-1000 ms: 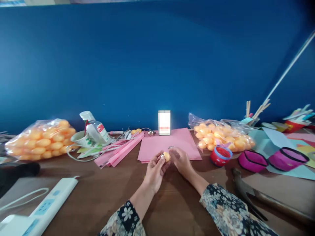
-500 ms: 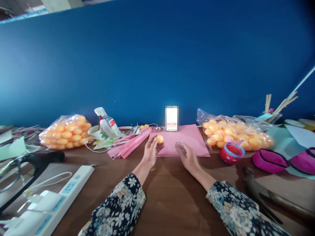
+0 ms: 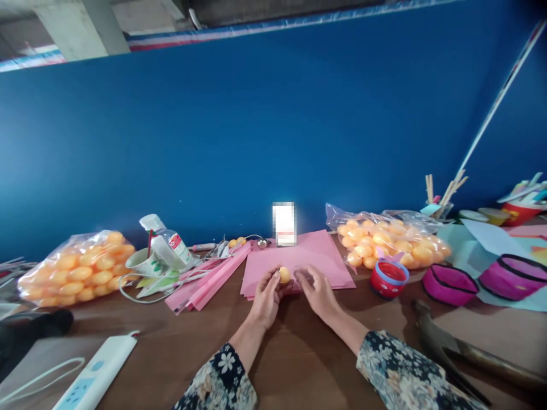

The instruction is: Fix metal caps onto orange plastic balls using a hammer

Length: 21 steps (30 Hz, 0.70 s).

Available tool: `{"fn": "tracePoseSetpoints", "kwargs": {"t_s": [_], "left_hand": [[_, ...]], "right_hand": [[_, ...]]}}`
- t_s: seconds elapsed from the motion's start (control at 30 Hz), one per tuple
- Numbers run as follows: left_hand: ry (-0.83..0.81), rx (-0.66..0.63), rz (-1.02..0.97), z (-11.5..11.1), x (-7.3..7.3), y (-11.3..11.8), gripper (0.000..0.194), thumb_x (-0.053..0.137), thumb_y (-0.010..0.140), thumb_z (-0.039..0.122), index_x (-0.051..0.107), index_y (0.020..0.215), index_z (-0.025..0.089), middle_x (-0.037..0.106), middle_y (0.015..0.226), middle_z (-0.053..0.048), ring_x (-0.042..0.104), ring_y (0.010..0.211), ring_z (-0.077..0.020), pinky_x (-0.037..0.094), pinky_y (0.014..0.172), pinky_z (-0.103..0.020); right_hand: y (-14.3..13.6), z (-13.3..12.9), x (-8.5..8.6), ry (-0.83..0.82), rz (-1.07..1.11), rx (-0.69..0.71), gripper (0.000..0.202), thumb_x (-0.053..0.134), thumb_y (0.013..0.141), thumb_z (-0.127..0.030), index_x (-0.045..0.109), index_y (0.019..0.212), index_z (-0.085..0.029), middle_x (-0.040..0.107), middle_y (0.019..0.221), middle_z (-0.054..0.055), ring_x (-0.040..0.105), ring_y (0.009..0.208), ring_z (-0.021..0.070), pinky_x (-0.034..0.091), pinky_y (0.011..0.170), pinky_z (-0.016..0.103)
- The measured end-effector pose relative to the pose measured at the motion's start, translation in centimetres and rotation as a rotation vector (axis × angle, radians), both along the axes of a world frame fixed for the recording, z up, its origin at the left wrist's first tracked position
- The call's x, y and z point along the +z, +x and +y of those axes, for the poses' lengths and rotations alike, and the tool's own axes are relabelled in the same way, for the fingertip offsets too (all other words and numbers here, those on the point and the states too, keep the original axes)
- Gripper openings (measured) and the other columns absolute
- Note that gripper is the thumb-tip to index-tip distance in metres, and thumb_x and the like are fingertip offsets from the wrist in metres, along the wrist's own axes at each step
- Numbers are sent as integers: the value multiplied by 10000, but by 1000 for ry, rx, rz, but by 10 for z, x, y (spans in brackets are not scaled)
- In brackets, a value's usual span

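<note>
My left hand (image 3: 268, 296) pinches an orange ping-pong ball (image 3: 284, 275) between thumb and fingers, above the front edge of the pink paper (image 3: 294, 250). Just to the right, my right hand (image 3: 317, 291) has its fingers curled together, their tips close to the ball; whatever they pinch is too small to make out. Behind both hands stands a phone-like bright white screen (image 3: 284, 224), pixelated, at the back of the pink sheets.
Bags of orange balls stand left (image 3: 81, 273) and right (image 3: 384, 242). Pink strips (image 3: 213, 282), a bottle (image 3: 171, 245) and a paper cup (image 3: 145, 265) lie left. A red cup (image 3: 388, 279), magenta pouches (image 3: 450, 283) and a hammer (image 3: 444, 336) are right; a power strip (image 3: 96, 370) lies front left.
My right hand has moved closer to the ball in my left hand. The view has tilted up and turned slightly right.
</note>
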<state>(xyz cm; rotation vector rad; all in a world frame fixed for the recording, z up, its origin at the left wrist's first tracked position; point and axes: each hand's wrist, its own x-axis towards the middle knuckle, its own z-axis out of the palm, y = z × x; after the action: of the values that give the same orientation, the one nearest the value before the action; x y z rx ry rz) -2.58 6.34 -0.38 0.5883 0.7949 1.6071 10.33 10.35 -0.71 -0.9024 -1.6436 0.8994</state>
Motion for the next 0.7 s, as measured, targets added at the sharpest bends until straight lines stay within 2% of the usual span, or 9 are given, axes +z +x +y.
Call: {"fn": "tracePoseSetpoints", "kwargs": {"t_s": [0.17, 0.37, 0.5, 0.7], "left_hand": [[-30, -32, -5, 3, -1, -2, 292, 633, 727, 265, 594, 999, 165, 660, 923, -58, 632, 805, -153, 497, 748, -290], [15, -37, 85, 1, -4, -1, 355, 623, 739, 232, 552, 1084, 192, 642, 979, -56, 622, 850, -163, 488, 781, -321], [-9, -24, 82, 2, -5, -1, 405, 637, 726, 227, 534, 1117, 197, 641, 1001, -56, 620, 866, -154, 470, 824, -315], [-4, -21, 92, 2, -4, -1, 356, 643, 718, 231, 561, 1061, 183, 630, 1033, -66, 605, 918, -162, 457, 846, -307]], "right_hand": [[-6, 9, -5, -103, 127, 41, 133, 520, 797, -295, 580, 816, -178, 655, 794, 49, 615, 724, 189, 496, 653, 295], [-5, -1, -3, -97, 125, 134, 117, 495, 818, -251, 585, 866, -194, 643, 830, 36, 594, 744, 176, 474, 694, 291], [-4, -2, -2, -108, 132, 118, 101, 495, 821, -246, 578, 843, -193, 630, 810, 28, 585, 750, 171, 464, 695, 284], [-3, -1, -2, -132, 136, 63, 120, 531, 799, -273, 592, 840, -178, 630, 818, 37, 581, 766, 177, 463, 685, 284]]}}
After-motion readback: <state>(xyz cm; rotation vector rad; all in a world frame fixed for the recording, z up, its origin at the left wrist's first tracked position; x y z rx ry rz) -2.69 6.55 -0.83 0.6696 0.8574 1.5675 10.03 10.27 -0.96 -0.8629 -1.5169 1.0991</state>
